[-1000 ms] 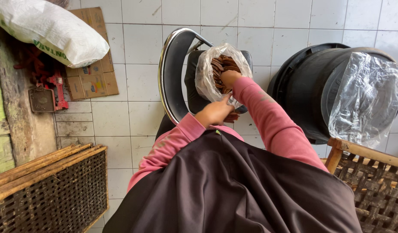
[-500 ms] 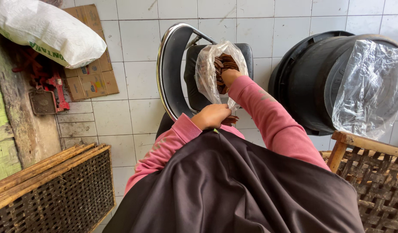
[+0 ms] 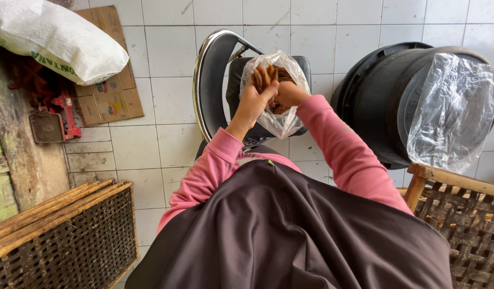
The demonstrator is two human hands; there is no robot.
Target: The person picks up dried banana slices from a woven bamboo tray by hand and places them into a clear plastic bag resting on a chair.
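Brown thin sticks [image 3: 269,80], packed as a bundle, stand inside a clear crinkled plastic bag [image 3: 279,115] that rests on the dark seat of a chrome-framed chair [image 3: 209,80].

In the head view, which is the only view, both hands meet at the mouth of this bag. The left hand [image 3: 253,99] comes from the lower left, and its fingers are curled and pressed together around the upper part of the sticks, at the left side of the bag opening. The right hand [image 3: 289,93] comes from the lower right and is closed at the right side of the opening; I cannot tell exactly whether it pinches the plastic or the sticks, because the bag film hides the fingertips. The two hands are touching or almost touching each other.

The long axis of the sticks runs away from the person, toward the chair back, so the bundle lies straight in front of both hands and a little above them in the picture. Both pink sleeves [image 3: 348,155] reach forward about equally; neither hand is clearly nearer.

To the right of the chair stands a large black plastic bucket [image 3: 375,101] with clear plastic film [image 3: 450,112] over it, well apart from the bag. A woven rattan frame [image 3: 461,214] is at the lower right, and a white sack [image 3: 54,37] lies at the upper left.
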